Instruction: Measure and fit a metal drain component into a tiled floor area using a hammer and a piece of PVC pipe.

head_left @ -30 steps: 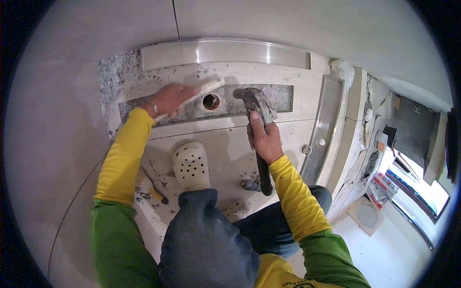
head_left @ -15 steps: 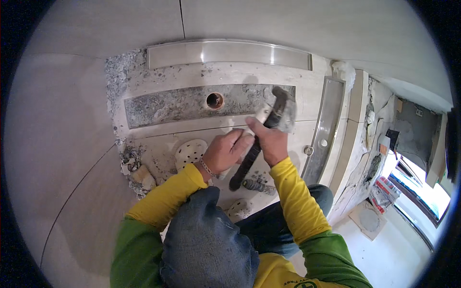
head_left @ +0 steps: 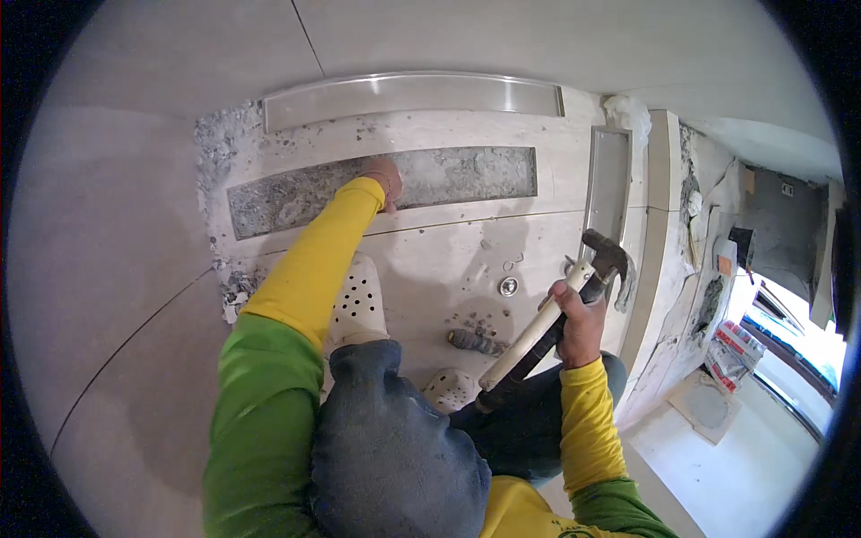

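Note:
My left hand [head_left: 385,177] reaches down into the long, rough grey recess [head_left: 475,172] in the tiled floor. It covers the spot of the round drain hole, and its fingers are hidden. Off to the right, my right hand [head_left: 583,329] is closed around a claw hammer [head_left: 606,256] with a dark handle. A slim off-white bar [head_left: 531,342] lies along that handle in the same grip. Between my hands, a small round metal piece [head_left: 508,286] rests on the tile beside a thin curled bit. Closer to me lies a dark, ridged cylindrical thing [head_left: 477,342].
A long metal channel [head_left: 413,93] lies beyond the recess, and another metal channel [head_left: 609,179] runs along the right side. Broken rubble [head_left: 222,148] edges the tile at left. My white clog [head_left: 359,300] stands near the recess. Farther right is a raised tiled ledge [head_left: 657,206].
My hands have parted. The left moved forward into the recess, over the drain hole. The right drew back to the right with the hammer and the off-white bar.

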